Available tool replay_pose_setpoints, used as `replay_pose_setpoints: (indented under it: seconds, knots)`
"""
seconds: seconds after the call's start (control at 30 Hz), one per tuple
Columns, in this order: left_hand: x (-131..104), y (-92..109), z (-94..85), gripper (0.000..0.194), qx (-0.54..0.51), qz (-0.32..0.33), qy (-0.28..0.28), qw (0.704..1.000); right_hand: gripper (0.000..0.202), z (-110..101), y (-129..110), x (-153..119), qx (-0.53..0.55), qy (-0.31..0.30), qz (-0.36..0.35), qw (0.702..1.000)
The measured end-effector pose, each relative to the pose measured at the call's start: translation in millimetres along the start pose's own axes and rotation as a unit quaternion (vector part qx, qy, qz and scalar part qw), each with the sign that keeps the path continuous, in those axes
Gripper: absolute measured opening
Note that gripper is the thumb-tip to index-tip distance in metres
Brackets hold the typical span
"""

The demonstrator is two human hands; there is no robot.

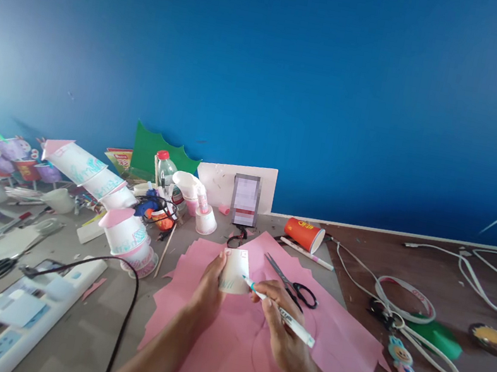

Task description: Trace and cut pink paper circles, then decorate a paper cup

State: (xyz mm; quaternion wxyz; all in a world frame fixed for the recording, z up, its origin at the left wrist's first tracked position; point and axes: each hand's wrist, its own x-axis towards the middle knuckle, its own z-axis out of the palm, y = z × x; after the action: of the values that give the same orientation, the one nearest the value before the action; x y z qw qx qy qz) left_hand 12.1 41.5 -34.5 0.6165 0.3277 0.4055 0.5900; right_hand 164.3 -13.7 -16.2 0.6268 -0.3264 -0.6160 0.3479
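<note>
My left hand (210,285) grips a white paper cup (236,270) by its left side, above the pink paper. Small pink drawings sit near the cup's top, and teal strokes run along its lower part. A white marker with a teal tip (294,325) is held in my right hand (284,327), pen-fashion. Its tip is at the cup's right side; whether it touches cannot be made out. Under both hands lies a large pink sheet (222,361) with jagged edges. Black-handled scissors (292,280) rest open on the sheet, just beyond my right hand.
A red paper cup (301,234) lies tipped beside another marker (308,254). A phone (246,200) leans upright at the back. Decorated cup towers (127,235), a bottle (164,171) and a power strip (38,315) with cables occupy the left. A keychain figure (401,357) lies right.
</note>
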Motion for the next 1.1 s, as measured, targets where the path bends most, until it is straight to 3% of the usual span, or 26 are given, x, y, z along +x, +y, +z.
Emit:
replay_pose_setpoints:
  seconds: [0.43, 1.1]
  knots:
    - [-4.8, 8.2, 7.0, 0.046, -0.016, -0.007, 0.009, 1.000, 0.022, -0.2, 4.8, -0.4, 0.001, -0.016, -0.025, 1.000]
    - [-0.9, 0.4, 1.0, 0.042, -0.038, -0.013, -0.006, 0.999, 0.023, -0.7, 5.7, -2.3, 0.004, -0.025, -0.029, 0.999]
